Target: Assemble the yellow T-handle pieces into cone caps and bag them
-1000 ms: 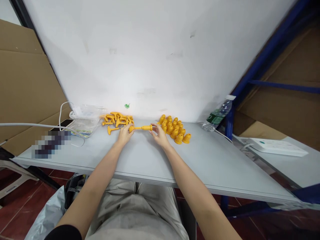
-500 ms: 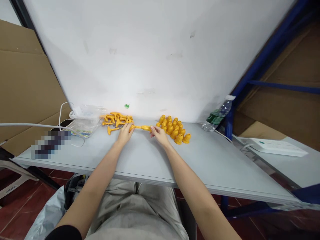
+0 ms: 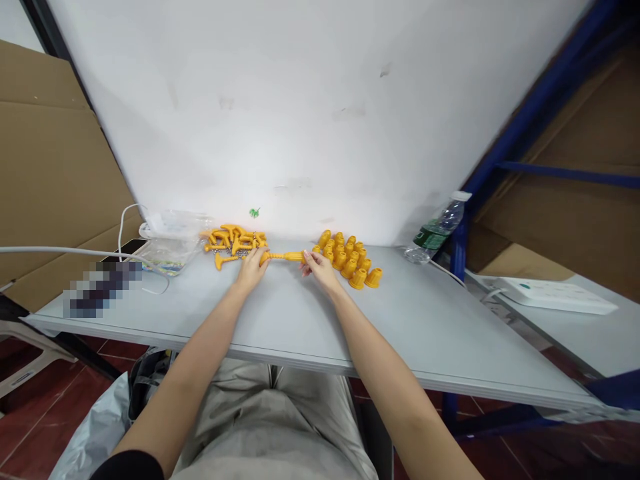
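Observation:
A slim yellow plastic rod (image 3: 277, 256) spans the gap between my hands, lying crosswise just above the table. Its right part is a thicker, fluted sleeve (image 3: 294, 256). My left hand (image 3: 253, 265) is closed around the rod's left end, which the fingers mostly cover. With thumb and fingers, my right hand (image 3: 319, 268) pinches the sleeve's far end, hiding its tip. Several yellow T-shaped handles (image 3: 232, 235) with small metal chains lie in a heap behind my left hand. Beyond my right hand, several yellow cone-shaped caps (image 3: 357, 277) stand upright in rows.
A clear plastic bottle (image 3: 436, 230) leans against the blue frame at right. A white power strip (image 3: 557, 295) lies on the neighbouring surface. To the left are a clear plastic bag (image 3: 173, 253), a white cable (image 3: 65, 250) and a cardboard sheet (image 3: 45, 167). A white panel (image 3: 310, 120) rises behind the table.
Both hands have shifted very slightly to the right with the rod and sleeve between them. My right fingers have changed position a little on the sleeve. The heap and the caps are unmoved.

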Demonstrator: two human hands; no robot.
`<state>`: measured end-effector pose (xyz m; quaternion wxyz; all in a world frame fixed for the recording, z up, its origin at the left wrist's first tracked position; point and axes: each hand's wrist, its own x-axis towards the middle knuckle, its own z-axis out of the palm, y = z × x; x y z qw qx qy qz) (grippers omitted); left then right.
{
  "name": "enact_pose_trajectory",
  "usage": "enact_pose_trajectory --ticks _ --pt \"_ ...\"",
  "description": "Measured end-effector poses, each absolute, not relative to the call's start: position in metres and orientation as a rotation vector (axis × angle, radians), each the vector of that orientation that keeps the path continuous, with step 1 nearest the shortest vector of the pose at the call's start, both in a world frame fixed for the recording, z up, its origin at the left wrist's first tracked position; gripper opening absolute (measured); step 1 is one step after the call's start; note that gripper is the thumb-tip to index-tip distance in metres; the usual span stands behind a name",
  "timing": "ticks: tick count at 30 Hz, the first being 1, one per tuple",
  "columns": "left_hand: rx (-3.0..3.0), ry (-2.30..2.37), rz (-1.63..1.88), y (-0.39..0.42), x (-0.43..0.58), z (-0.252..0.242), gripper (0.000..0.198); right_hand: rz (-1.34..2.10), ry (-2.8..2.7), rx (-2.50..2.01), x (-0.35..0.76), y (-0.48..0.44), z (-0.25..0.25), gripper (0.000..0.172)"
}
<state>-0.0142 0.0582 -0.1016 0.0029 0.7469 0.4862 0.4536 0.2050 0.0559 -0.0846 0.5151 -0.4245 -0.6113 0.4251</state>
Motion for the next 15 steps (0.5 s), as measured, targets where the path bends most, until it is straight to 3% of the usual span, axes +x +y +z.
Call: enact_pose_trajectory --ticks 15 --pt "2.316 1.533 1.435 0.0565 -0.0134 -0.0987 0.024 1.165 -1.435 -1.099 0.2061 0.0478 -0.0777 0.059"
